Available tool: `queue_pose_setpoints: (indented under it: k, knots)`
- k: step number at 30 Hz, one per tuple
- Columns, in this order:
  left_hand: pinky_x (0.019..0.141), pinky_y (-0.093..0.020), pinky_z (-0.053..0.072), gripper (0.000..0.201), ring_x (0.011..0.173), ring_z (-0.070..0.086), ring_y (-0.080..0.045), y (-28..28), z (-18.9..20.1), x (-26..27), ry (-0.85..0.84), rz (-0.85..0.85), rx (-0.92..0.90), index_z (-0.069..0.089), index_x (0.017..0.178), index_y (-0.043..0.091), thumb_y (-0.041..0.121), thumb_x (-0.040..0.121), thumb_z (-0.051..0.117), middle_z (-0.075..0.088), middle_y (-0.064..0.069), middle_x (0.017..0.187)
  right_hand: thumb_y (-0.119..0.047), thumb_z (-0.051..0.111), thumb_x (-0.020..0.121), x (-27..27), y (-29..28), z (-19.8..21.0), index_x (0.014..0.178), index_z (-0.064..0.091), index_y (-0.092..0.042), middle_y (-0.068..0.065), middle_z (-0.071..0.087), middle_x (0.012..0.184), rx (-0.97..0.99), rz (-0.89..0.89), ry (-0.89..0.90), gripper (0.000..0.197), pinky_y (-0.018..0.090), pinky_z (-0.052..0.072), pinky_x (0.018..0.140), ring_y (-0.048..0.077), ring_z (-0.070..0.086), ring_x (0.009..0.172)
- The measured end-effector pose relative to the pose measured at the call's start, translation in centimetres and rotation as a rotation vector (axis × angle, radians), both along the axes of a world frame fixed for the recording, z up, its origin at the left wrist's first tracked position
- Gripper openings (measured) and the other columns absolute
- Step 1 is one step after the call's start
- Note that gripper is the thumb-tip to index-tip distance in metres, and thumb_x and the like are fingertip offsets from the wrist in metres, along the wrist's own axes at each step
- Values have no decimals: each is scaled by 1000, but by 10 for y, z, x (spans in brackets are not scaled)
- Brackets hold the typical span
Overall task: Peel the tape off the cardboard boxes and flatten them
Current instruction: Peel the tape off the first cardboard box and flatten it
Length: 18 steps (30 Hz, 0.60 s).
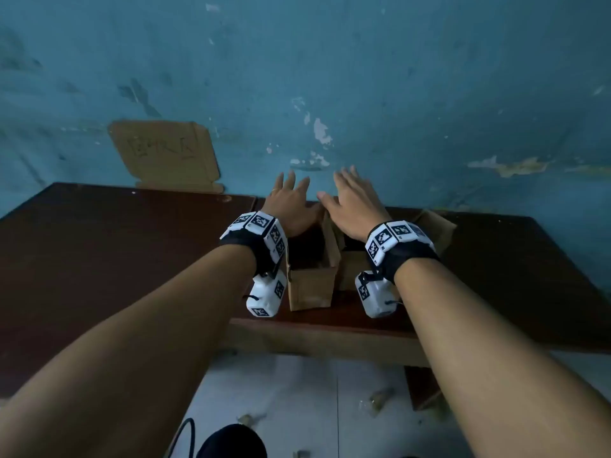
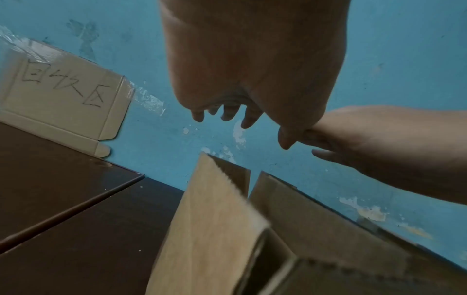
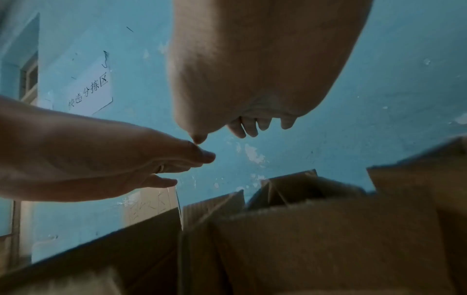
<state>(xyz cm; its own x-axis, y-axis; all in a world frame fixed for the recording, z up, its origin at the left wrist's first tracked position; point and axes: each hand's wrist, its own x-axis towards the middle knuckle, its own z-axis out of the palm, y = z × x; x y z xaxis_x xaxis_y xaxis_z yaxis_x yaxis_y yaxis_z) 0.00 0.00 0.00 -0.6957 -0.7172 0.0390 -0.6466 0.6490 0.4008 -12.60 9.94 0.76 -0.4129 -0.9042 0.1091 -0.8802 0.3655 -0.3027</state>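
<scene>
Cardboard boxes (image 1: 310, 285) stand open on the dark table (image 1: 99, 259) by the blue wall (image 1: 363, 77); left hand (image 1: 291, 206) and right hand (image 1: 353, 206) hover just above them, fingers spread, holding nothing; thumbs nearly meet

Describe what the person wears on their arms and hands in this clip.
Both forearms are bare, with no sleeves. Each wrist carries a black strap ringed with white blocks printed with black square markers, and a white camera box with the same markers and a short black cable hangs under it. The left hand has a ring on one of its fingers.
</scene>
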Motion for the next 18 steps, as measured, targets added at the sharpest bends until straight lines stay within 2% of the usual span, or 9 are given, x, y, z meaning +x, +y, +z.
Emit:
queue_pose_setpoints:
  k: [9,14,18]
  knots:
    - [133,-50,9,80,164,-1,-38,-1,-32,6,49,9,8,20,169,15,57,107,47,1,-18,177,-55,26,112,-1,8,-33,168,17,-7,8,9,177,3,15,51,74,46,1,133,21,-2,164]
    - [133,-49,12,71,164,6,-37,6,-41,10,98,1,8,27,167,14,50,109,48,5,-17,177,-53,25,113,5,15,-40,167,21,-7,9,13,177,-3,18,64,71,46,1,133,22,1,164]
    - [131,-49,19,61,162,16,-39,18,-44,18,146,-1,18,41,161,10,44,111,48,13,-21,175,-52,24,114,13,25,-40,167,21,-7,9,14,177,1,5,79,69,45,2,132,22,2,164]
